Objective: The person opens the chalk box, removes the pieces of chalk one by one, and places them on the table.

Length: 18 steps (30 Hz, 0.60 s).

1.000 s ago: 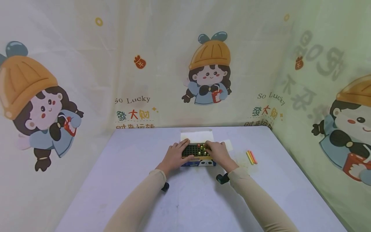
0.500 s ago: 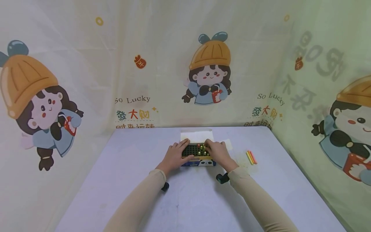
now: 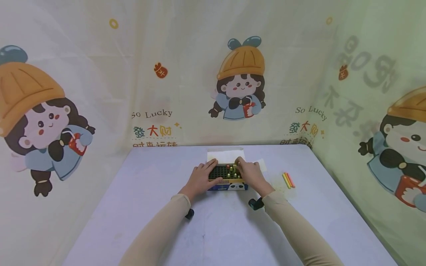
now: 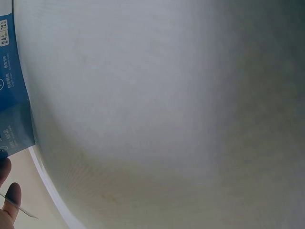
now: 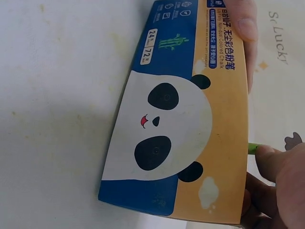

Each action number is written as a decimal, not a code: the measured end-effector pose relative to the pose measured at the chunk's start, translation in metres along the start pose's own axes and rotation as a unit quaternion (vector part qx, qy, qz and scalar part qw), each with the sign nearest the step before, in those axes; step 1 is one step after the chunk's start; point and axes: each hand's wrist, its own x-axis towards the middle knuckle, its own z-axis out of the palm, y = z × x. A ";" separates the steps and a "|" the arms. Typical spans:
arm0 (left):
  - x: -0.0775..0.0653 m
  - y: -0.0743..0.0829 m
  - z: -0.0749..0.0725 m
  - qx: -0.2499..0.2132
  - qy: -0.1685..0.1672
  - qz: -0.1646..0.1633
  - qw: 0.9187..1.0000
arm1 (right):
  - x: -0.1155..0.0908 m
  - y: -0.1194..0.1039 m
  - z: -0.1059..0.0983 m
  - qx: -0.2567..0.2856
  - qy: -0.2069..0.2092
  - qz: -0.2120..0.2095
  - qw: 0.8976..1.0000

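The chalk box, blue and orange with a panda face, stands at the table's far middle, its black holed insert facing up. My left hand grips its left end, thumb along the front edge. In the left wrist view, fingertips show below the blue box side. At the box's right end, my right hand pinches a green chalk stick at the top edge. Several chalk sticks, one red-tipped, stand in the insert's right part. My right fingers partly hide that end.
Loose yellow and pink chalk sticks lie right of the box, with faint chalk marks around them. A white lid flap is folded back behind the box, and a smaller white flap juts out at its right. Printed curtains enclose the table.
My right fingertips have shifted slightly up and to the right, and more of the chalk beside them shows. The left hand and the box stay in place.
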 end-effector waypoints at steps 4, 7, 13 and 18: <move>0.000 0.000 -0.001 0.001 0.001 0.003 1.000 | 0.001 0.001 0.001 0.010 -0.002 0.003 1.000; 0.000 0.000 -0.001 0.001 0.003 0.006 1.000 | 0.002 0.002 0.002 0.017 -0.002 0.012 1.000; 0.000 0.000 -0.002 0.003 0.002 0.005 1.000 | 0.003 0.002 0.006 0.016 0.004 0.024 1.000; 0.001 0.000 -0.001 -0.001 -0.002 0.003 1.000 | 0.004 0.002 0.007 0.025 0.009 0.026 0.999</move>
